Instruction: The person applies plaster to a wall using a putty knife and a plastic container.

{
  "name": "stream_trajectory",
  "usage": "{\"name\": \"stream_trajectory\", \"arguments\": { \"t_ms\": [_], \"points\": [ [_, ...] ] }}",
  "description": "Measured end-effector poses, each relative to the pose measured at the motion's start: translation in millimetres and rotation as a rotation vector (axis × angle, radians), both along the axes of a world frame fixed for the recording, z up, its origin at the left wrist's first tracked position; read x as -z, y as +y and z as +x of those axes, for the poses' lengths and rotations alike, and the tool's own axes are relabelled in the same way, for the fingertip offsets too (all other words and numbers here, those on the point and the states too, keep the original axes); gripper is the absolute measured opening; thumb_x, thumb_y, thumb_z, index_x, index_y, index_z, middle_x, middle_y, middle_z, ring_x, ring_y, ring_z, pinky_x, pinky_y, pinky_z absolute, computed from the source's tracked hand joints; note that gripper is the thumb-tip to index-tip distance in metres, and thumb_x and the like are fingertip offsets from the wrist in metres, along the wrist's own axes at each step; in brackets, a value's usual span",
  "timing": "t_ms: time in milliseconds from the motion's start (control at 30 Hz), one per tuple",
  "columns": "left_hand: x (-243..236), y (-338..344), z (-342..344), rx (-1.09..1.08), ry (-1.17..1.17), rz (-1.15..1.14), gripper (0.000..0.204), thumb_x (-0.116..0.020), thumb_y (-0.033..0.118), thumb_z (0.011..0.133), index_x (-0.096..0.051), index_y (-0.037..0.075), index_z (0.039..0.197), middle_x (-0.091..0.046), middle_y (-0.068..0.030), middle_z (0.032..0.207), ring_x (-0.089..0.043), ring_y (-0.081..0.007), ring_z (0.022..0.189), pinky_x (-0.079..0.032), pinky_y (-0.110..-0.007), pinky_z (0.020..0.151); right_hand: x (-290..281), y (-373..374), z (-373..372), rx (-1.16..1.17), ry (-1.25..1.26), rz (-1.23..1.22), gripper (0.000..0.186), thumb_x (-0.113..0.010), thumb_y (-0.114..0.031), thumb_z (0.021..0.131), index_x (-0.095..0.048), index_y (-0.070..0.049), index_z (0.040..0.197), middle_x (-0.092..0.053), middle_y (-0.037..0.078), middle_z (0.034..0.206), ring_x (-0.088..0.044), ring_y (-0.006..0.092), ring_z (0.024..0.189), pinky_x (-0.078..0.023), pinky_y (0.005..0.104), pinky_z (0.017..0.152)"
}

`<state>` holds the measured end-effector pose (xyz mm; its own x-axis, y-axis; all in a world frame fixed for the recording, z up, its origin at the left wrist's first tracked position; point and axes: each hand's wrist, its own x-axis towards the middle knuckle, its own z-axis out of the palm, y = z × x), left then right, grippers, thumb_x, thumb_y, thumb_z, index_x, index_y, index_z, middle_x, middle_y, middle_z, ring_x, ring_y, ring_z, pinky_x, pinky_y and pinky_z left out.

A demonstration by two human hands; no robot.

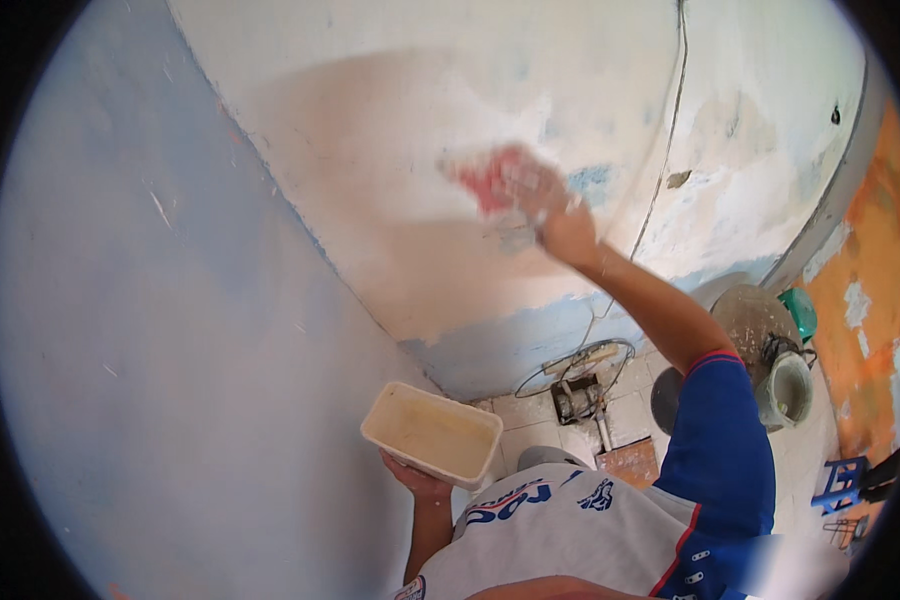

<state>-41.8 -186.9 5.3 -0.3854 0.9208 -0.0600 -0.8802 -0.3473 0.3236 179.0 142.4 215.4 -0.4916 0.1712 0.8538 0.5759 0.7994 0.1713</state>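
Observation:
My right hand (555, 215) is raised against the white patchy wall (390, 170) and grips a red flat tool (490, 178) pressed on the wall surface; the hand and tool are motion-blurred. My left hand (417, 480) holds a white rectangular tub (432, 433) from below, at waist height near the corner. The tub holds a pale beige paste. The tub sits next to the blue-grey wall (170, 350) on the left.
On the tiled floor below lie a wire coil with a small machine (575, 390), a wooden board (630, 462), a dusty round drum (755, 320), a grey bucket (788, 388) and a green bowl (800, 312). A blue stool (842, 485) stands by the orange wall (875, 260).

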Motion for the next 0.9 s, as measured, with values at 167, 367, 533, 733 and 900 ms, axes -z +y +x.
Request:
{"name": "stream_trajectory", "arguments": {
  "t_ms": [167,367,533,733,900],
  "points": [
    [5,24,3,-0.016,-0.019,-0.053,0.078,-0.044,0.071,0.099,-0.043,0.019,0.157,-0.046,-0.006,0.158,-0.047,-0.0332,0.141,-0.04,-0.054,0.117,-180,49,37,0.287,0.294,0.417,0.056,-0.073,-0.007,0.082,-0.069,-0.026,0.134,-0.063,0.0,0.144,-0.056,0.0301,0.133,-0.059,0.0425,0.092],
    [-3,54,17,-0.039,-0.054,-0.074,0.077,-0.044,0.071,0.099,-0.043,0.019,0.156,-0.046,-0.0051,0.158,-0.047,-0.0316,0.142,-0.04,-0.052,0.117,1,41,43,0.166,0.022,-0.045,0.062,-0.068,0.002,0.078,-0.07,-0.024,0.134,-0.062,-0.001,0.146,-0.054,0.029,0.136,-0.061,0.0381,0.092],
    [-10,67,38,-0.064,-0.006,-0.039,0.076,-0.039,0.071,0.101,-0.042,0.019,0.157,-0.046,-0.0045,0.158,-0.047,-0.0305,0.142,-0.039,-0.051,0.118,66,9,47,-0.013,0.023,-0.145,0.05,-0.066,0.004,0.084,-0.074,-0.019,0.128,-0.067,0.002,0.138,-0.055,0.0307,0.136,-0.055,0.0389,0.104],
    [15,54,56,-0.08,-0.034,-0.115,0.076,-0.036,0.071,0.102,-0.041,0.02,0.157,-0.046,-0.0045,0.157,-0.047,-0.0307,0.141,-0.04,-0.05,0.117,-155,27,70,0.079,0.347,0.253,0.045,-0.066,-0.001,0.085,-0.07,-0.012,0.128,-0.069,0.009,0.132,-0.059,0.0319,0.13,-0.048,0.0448,0.108],
    [11,60,58,-0.1,-0.007,-0.117,0.077,-0.036,0.071,0.101,-0.04,0.02,0.157,-0.047,-0.005,0.157,-0.047,-0.0308,0.14,-0.04,-0.049,0.117,-53,71,66,0.172,0.155,0.196,0.048,-0.071,-0.008,0.085,-0.072,-0.024,0.131,-0.064,-0.001,0.143,-0.053,0.0267,0.139,-0.056,0.0397,0.101]
  ]
}}
